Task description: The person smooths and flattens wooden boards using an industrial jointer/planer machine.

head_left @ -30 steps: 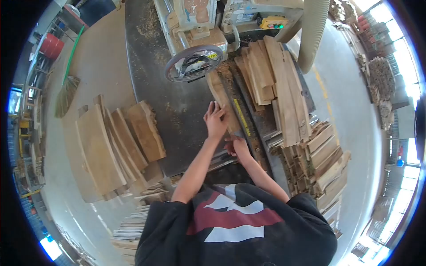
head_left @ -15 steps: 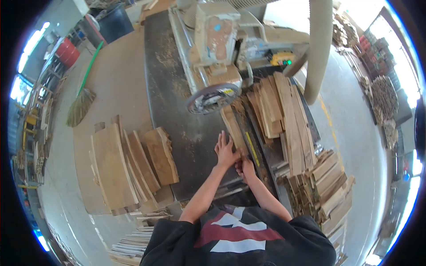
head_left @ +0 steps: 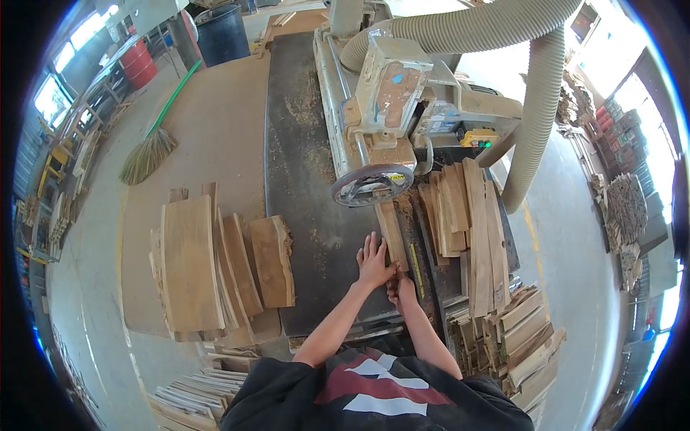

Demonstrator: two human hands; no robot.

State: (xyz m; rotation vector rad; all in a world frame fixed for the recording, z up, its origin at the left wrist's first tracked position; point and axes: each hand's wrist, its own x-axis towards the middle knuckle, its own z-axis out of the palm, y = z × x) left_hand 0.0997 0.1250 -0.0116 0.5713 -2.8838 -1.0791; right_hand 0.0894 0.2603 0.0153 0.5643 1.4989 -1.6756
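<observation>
Currently, wood strip [head_left: 392, 233] lies just right of frame center on dark table [head_left: 327, 269], far end hidden behind handwheel [head_left: 374, 188]. Left hand [head_left: 374, 269]: fingers spread, loosely open, thumb at strip's edge. Right hand [head_left: 405, 292]: fingers curled at near end; cannot tell if closed on it. Boards [head_left: 190, 262] at left.

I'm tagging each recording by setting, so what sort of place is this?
Most likely a woodworking shop: a large machine with a ribbed hose, sawdust scattered on the dark table, and stacks of boards to both sides of the person.
</observation>
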